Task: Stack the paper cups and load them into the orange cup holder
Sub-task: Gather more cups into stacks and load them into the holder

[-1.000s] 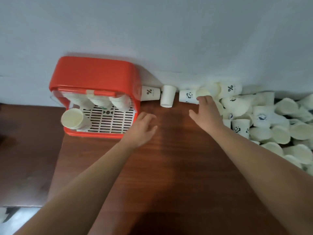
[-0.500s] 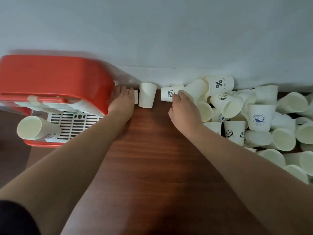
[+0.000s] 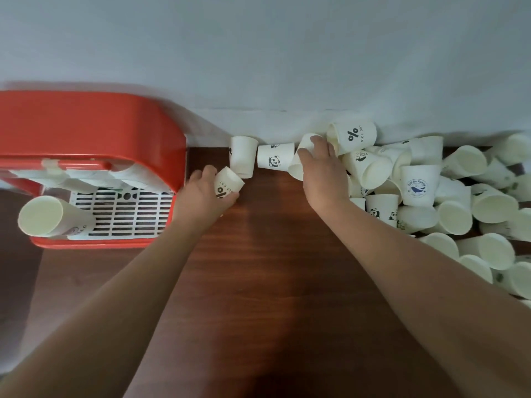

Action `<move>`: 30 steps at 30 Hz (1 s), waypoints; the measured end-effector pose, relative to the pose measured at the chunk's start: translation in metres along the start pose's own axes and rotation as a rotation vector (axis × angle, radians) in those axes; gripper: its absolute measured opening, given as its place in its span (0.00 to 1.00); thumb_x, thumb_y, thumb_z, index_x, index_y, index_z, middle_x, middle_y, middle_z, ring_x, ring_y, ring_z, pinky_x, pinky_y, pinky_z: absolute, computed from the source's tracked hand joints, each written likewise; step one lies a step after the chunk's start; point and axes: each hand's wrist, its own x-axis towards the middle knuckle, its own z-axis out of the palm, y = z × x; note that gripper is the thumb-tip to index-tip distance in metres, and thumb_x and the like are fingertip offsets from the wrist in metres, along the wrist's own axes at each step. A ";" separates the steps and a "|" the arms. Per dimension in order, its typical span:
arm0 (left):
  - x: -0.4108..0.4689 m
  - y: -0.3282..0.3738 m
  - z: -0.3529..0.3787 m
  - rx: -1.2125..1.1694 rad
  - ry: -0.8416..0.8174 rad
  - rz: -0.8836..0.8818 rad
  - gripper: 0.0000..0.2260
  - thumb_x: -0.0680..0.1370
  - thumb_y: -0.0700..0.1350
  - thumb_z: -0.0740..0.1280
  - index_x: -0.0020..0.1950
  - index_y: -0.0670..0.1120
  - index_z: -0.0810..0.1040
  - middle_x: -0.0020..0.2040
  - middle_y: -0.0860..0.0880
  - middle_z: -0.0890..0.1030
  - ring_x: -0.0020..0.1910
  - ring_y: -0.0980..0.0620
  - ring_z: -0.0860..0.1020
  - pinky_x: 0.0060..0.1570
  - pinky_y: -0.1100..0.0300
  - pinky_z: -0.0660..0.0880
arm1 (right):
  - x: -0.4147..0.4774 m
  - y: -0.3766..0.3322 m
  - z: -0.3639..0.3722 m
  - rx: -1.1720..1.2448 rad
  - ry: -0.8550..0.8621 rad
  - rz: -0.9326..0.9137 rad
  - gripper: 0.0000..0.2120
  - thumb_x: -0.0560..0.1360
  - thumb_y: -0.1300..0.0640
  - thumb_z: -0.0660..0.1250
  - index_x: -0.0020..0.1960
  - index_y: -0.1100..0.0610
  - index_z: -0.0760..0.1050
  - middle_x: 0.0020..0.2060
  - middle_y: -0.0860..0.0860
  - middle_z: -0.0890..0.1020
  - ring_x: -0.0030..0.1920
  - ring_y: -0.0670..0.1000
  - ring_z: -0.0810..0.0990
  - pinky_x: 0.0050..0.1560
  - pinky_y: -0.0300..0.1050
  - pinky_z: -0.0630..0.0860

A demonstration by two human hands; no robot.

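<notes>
The orange cup holder (image 3: 86, 130) stands at the far left against the wall, with cup stacks hanging in its slots and one cup (image 3: 46, 215) lying on its white grate. My left hand (image 3: 201, 196) grips a "Nice Day" paper cup (image 3: 228, 183) just right of the holder. My right hand (image 3: 321, 170) grips a plain white cup (image 3: 301, 156) at the left edge of a big pile of paper cups (image 3: 431, 191). Two loose cups, a plain cup (image 3: 242, 159) and a panda cup (image 3: 275, 160), lie between my hands by the wall.
The brown wooden table (image 3: 273, 254) runs from the holder to the pile. A pale wall (image 3: 258, 53) closes off the back. The pile of cups covers the table's right side out to the frame edge.
My left hand has pulled back from the wall with the "Nice Day" cup in its grip. My right hand has closed round a white cup at the pile's edge.
</notes>
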 end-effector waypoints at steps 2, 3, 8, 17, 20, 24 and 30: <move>-0.008 0.001 -0.008 -0.189 0.009 -0.039 0.24 0.72 0.58 0.74 0.60 0.46 0.72 0.53 0.47 0.76 0.50 0.46 0.76 0.45 0.53 0.71 | -0.005 -0.003 -0.004 0.071 0.029 0.033 0.20 0.70 0.72 0.67 0.61 0.61 0.78 0.69 0.59 0.71 0.67 0.61 0.71 0.50 0.54 0.76; -0.013 0.001 -0.013 -0.288 0.004 -0.057 0.22 0.73 0.57 0.73 0.59 0.47 0.72 0.52 0.48 0.77 0.50 0.48 0.76 0.44 0.55 0.69 | -0.010 -0.007 -0.007 0.136 0.085 0.059 0.19 0.72 0.71 0.67 0.62 0.60 0.79 0.68 0.59 0.73 0.66 0.61 0.72 0.50 0.54 0.77; -0.055 -0.023 -0.045 -0.745 -0.105 -0.217 0.20 0.73 0.61 0.72 0.61 0.54 0.76 0.51 0.54 0.81 0.50 0.54 0.81 0.46 0.57 0.78 | -0.044 -0.048 -0.037 0.429 0.149 0.163 0.14 0.83 0.56 0.58 0.64 0.52 0.78 0.54 0.55 0.78 0.52 0.58 0.79 0.48 0.50 0.76; -0.132 -0.123 -0.069 -1.129 -0.440 -0.717 0.20 0.74 0.45 0.67 0.64 0.43 0.72 0.60 0.36 0.77 0.54 0.38 0.80 0.54 0.41 0.78 | -0.133 -0.154 -0.016 0.631 -0.517 0.228 0.18 0.82 0.57 0.52 0.61 0.43 0.77 0.56 0.52 0.78 0.50 0.58 0.81 0.49 0.60 0.81; -0.145 -0.153 -0.076 -0.883 -0.414 -0.624 0.23 0.72 0.50 0.72 0.63 0.43 0.71 0.59 0.40 0.79 0.54 0.42 0.80 0.55 0.45 0.79 | -0.144 -0.184 -0.007 0.605 -0.570 0.238 0.19 0.81 0.57 0.53 0.61 0.42 0.77 0.58 0.54 0.75 0.53 0.58 0.78 0.52 0.59 0.81; -0.162 -0.186 -0.075 -0.249 -0.250 -0.255 0.20 0.71 0.51 0.74 0.59 0.44 0.76 0.54 0.48 0.75 0.55 0.45 0.76 0.55 0.52 0.74 | -0.149 -0.211 -0.004 0.496 -0.663 0.211 0.18 0.79 0.52 0.56 0.66 0.42 0.74 0.61 0.53 0.70 0.56 0.59 0.78 0.61 0.55 0.75; -0.181 -0.187 -0.051 0.236 -0.291 0.082 0.24 0.75 0.52 0.69 0.67 0.46 0.69 0.63 0.45 0.66 0.61 0.42 0.66 0.57 0.47 0.72 | -0.161 -0.238 -0.002 0.319 -0.697 0.132 0.25 0.72 0.35 0.66 0.65 0.43 0.68 0.59 0.50 0.66 0.51 0.58 0.79 0.56 0.52 0.76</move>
